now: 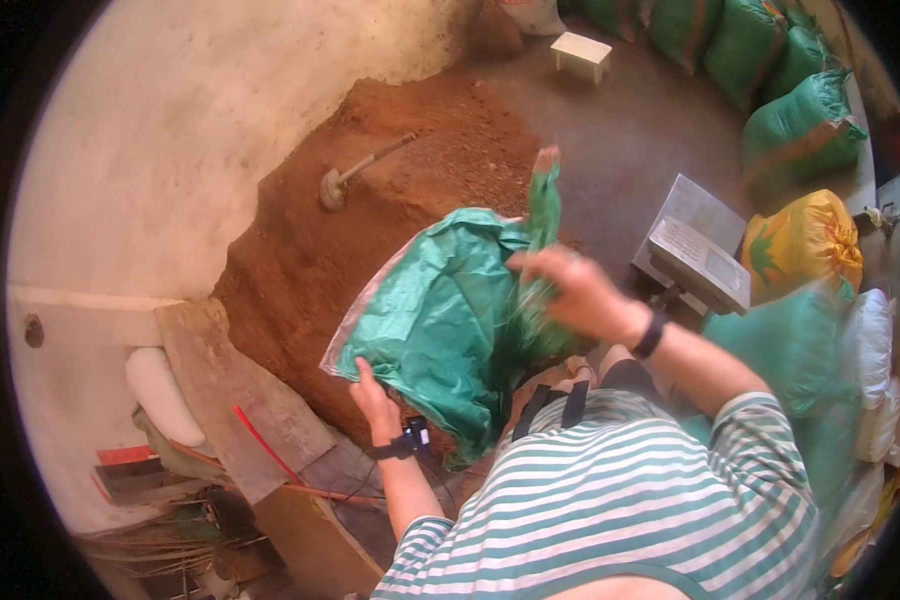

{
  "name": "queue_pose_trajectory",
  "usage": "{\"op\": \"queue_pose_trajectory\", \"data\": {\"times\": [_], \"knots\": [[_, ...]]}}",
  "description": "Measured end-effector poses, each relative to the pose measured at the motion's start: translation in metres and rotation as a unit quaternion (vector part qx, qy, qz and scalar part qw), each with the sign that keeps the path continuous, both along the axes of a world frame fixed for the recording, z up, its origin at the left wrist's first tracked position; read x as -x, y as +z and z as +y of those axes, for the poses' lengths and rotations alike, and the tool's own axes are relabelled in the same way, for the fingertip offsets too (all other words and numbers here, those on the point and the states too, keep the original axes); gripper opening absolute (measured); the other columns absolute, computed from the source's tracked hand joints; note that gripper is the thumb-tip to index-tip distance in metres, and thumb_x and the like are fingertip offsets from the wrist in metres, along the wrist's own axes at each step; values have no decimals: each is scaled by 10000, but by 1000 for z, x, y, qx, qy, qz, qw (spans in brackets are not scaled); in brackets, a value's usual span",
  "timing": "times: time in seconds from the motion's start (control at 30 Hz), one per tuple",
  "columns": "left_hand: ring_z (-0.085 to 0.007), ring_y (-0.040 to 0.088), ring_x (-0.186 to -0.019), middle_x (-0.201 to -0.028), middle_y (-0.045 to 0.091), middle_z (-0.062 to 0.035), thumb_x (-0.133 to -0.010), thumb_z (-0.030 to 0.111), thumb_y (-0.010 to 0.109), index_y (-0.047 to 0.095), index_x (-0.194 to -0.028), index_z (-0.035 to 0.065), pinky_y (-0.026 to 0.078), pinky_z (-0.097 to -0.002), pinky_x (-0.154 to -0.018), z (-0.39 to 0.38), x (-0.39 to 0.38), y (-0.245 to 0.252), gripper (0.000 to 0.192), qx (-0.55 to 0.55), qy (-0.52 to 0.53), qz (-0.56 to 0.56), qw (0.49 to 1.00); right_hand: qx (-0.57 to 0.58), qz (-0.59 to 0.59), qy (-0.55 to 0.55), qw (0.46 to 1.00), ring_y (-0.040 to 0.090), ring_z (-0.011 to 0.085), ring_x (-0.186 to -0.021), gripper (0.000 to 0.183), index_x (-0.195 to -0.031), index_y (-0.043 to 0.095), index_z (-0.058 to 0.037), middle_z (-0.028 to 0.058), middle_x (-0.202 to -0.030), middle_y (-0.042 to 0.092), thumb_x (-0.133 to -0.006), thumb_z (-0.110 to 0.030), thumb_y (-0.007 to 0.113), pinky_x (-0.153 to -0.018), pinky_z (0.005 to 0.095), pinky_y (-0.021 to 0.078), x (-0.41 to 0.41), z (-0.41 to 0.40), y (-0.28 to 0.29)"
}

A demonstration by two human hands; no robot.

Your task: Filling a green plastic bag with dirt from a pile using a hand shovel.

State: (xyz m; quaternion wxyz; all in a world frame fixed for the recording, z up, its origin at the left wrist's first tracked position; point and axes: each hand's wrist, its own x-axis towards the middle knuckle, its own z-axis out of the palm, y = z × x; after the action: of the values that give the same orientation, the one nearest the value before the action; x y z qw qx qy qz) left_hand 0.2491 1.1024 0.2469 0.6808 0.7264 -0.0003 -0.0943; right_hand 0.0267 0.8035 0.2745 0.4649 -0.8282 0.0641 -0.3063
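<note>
A green woven plastic sack with a pale hemmed edge is spread in front of me, above a heap of reddish-brown loose material. At the hem's near-left corner, my left hand grips the sack with the thumb on top. My right hand is blurred by motion at the sack's right side. Beside it, a narrow twisted length of green woven plastic points away from me. Whether the right fingers are closed on the plastic is unclear. Dark bands circle both wrists.
A shovel lies on the heap, against a pale wall. To the right stands a platform scale, near a yellow sack and several filled green sacks. A small white stool is farther back. Boards lean at left.
</note>
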Motion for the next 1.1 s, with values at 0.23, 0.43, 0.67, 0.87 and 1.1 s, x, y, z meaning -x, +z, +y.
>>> {"op": "queue_pose_trajectory", "data": {"times": [0.23, 0.43, 0.67, 0.87, 1.1], "knots": [[-202, 584, -874, -1033, 597, -126, -952, 343, 492, 539, -1064, -117, 476, -334, -769, -46, -101, -17, 476, 32, 28, 4, 999, -53, -23, -292, 955, 600, 124, -800, 334, -1181, 553, -101, 93, -880, 638, -863, -18, 494, -747, 307, 483, 70, -212, 1], [-239, 590, -887, -1061, 596, -148, -955, 351, 474, 533, -1076, -132, 488, -372, -768, -123, -176, -23, 502, 41, 22, -6, 999, -85, 15, -472, 877, 598, 137, -825, 244, -1126, 589, -106, 66, -896, 648, -918, -155, 470, -754, 284, 451, 143, -326, -40], [-281, 598, -907, -1065, 613, -199, -959, 360, 441, 543, -1057, -161, 489, -401, -771, -190, -277, -10, 540, -107, 178, -54, 977, -148, 64, -694, 702, 600, 188, -837, 472, -1008, 637, 46, 113, -954, 657, -943, -388, 461, -776, 315, 459, 311, -434, -173], [-305, 613, -944, -1058, 623, -233, -922, 388, 466, 578, -1019, -165, 488, -405, -785, -308, -277, -10, 572, -275, 180, -50, 943, -123, 43, -767, 628, 596, 180, -718, 504, -992, 633, 28, 95, -880, 646, -946, -430, 428, -659, 327, 468, 463, -394, -239], [-262, 589, -958, -1116, 574, -134, -921, 527, 428, 497, -1161, -87, 490, -406, -784, -516, -250, -10, 664, -2, -81, 40, 996, -359, -193, -692, 596, 572, 145, -646, 478, -1107, 595, -51, 47, -789, 624, -937, -473, 447, -597, 292, 482, 427, -311, -215]]}}
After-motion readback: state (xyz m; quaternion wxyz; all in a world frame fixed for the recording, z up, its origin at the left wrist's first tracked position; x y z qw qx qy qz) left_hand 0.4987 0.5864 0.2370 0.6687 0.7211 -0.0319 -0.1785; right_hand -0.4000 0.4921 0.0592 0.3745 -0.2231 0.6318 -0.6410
